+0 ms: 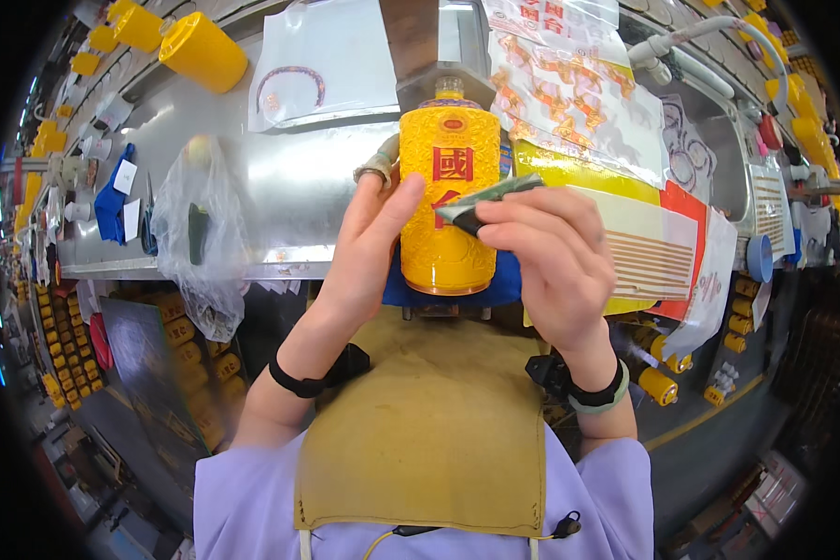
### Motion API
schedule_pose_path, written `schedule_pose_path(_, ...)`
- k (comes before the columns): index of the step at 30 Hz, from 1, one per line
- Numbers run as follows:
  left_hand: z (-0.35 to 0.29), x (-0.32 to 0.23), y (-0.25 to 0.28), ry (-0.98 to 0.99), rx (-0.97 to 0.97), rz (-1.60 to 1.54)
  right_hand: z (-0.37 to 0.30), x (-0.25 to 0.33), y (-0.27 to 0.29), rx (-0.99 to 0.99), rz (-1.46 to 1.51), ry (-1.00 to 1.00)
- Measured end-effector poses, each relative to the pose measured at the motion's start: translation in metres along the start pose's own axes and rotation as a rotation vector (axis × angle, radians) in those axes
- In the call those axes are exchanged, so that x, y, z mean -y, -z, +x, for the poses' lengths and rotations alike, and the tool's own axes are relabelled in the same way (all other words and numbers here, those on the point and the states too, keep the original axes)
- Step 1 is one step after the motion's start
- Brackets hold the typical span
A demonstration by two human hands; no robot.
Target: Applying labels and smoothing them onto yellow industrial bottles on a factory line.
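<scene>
A yellow embossed bottle [450, 257] with red lettering and a clear neck lies in front of me, neck pointing away. My left hand [362, 233] grips its left side, thumb along the near face and the other fingers partly hidden; one finger wears a pale finger cot [375, 168]. Between the thumb and fingers of my right hand [555, 257] is a folded dark green, flat pad [495, 201]. Its edge lies over the lower red character; whether it presses on the surface I cannot tell. Under the bottle's near end shows a blue cloth [504, 291].
Decal sheets [569, 93] and striped sheets [653, 252] cover the bench at right. A white sheet with a curved decal strip [322, 65] lies at far left. A clear plastic bag [201, 233] hangs over the front edge. Yellow containers [203, 51] stand at far left.
</scene>
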State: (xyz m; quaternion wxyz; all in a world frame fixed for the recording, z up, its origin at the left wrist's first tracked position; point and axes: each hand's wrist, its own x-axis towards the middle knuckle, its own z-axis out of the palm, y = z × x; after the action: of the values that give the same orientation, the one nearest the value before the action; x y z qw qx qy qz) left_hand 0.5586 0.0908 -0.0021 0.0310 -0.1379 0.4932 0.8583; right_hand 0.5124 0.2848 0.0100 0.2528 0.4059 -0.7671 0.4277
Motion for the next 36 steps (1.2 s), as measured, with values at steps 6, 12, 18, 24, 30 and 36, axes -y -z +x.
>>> schedule_pose_path(6,-0.001,-0.003,0.001,0.047,0.001,-0.04,-0.021,0.026,0.031,0.237,0.263,-0.177)
schedule_pose_path(12,-0.005,-0.004,-0.008,0.005,0.032,0.199,-0.007,-0.003,0.0,-0.229,0.478,-0.777)
schedule_pose_path(18,-0.004,-0.005,-0.01,-0.027,0.047,0.198,-0.001,-0.01,-0.018,-0.133,0.407,-0.855)
schedule_pose_path(24,-0.004,-0.005,-0.011,-0.022,0.069,0.202,-0.011,-0.02,-0.006,-0.068,0.157,-0.809)
schedule_pose_path(30,-0.003,-0.008,-0.003,-0.599,0.146,0.767,-0.026,-0.026,0.008,-0.164,0.304,-0.866)
schedule_pose_path(36,0.009,-0.018,0.02,-1.052,0.356,1.644,-0.025,-0.021,0.01,-0.127,0.263,-0.873)
